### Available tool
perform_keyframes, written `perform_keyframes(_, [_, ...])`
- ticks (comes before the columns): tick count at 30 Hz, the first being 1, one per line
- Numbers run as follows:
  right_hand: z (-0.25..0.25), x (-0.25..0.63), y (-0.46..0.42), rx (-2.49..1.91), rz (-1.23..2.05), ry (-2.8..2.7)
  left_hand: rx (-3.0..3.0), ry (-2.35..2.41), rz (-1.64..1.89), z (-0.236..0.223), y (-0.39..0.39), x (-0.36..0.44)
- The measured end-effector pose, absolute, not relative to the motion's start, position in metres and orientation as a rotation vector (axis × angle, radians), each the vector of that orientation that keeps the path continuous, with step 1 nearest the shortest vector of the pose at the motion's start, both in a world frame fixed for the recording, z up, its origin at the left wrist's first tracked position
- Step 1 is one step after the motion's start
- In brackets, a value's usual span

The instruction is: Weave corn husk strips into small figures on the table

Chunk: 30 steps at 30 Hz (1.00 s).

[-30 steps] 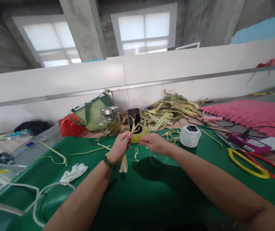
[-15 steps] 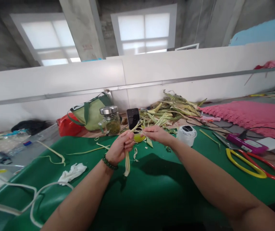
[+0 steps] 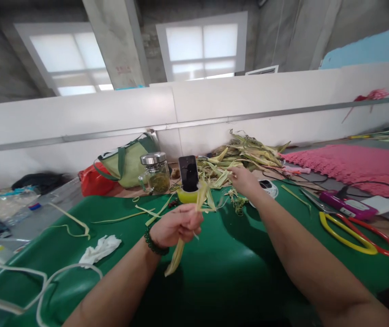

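Observation:
My left hand (image 3: 177, 225), with a green bead bracelet on the wrist, is closed around a bundle of pale corn-husk strips (image 3: 187, 227) that stick out above and hang below the fist, over the green cloth (image 3: 215, 272). My right hand (image 3: 245, 180) reaches far forward to the heap of dry corn husks (image 3: 245, 156) at the back of the table. Its fingers touch the husks; whether they grip any is unclear. A phone (image 3: 188, 173) stands upright in a yellow holder (image 3: 187, 196) just beyond my left hand.
A glass jar with a metal lid (image 3: 154, 173) and a green bag (image 3: 128, 159) stand at the back left. A white round spool (image 3: 267, 187), yellow and red scissors (image 3: 358, 229), a purple tool (image 3: 347, 206) and a pink mat (image 3: 354, 161) lie right. White tissue (image 3: 101, 249) and cord (image 3: 44, 281) lie left.
My hands have come apart. The right hand let go of the strips and stretched forward to the husk heap. The left hand drew back toward me with the strips.

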State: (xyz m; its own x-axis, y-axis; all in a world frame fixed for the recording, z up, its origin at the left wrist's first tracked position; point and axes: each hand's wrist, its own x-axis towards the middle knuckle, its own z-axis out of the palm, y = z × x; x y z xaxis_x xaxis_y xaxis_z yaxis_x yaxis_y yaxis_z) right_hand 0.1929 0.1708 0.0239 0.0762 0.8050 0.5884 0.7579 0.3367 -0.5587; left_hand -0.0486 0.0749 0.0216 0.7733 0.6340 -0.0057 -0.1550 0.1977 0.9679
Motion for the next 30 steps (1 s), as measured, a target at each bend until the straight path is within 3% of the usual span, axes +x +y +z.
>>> perform_keyframes(2, [0.024, 0.173, 0.156, -1.19, -0.007, -1.818, 1.17, 0.515, 0.747, 0.025, 0.083, -0.054])
perform_keyframes(7, [0.015, 0.12, 0.125, -0.686, 0.719, -2.106, 1.17, 0.665, 0.881, 0.03, 0.093, -0.055])
perform_keyframes(9, [0.009, 0.11, 0.119, -0.745, 0.776, -2.159, 1.207, 0.736, 0.92, 0.029, 0.094, -0.054])
perform_keyframes(16, [0.005, 0.108, 0.099, -1.216, -0.173, -2.477, 1.522, 1.143, 1.072, 0.021, 0.1, -0.048])
perform_keyframes(20, [0.011, 0.105, 0.089, -1.174, -0.347, -2.682, 2.099, 1.571, 1.047, 0.019, 0.101, -0.043])
perform_keyframes(23, [0.017, 0.112, 0.09, -1.089, -0.394, -2.767, 2.336, 1.818, 0.794, 0.017, 0.097, -0.038])
perform_keyframes(26, [0.024, 0.13, 0.1, -1.041, -0.31, -2.746, 2.376, 1.59, 0.501, 0.018, 0.089, -0.038])
perform_keyframes(30, [0.031, 0.147, 0.123, -0.804, 0.193, -2.56, 1.952, 0.733, 0.304, 0.025, 0.084, -0.05])
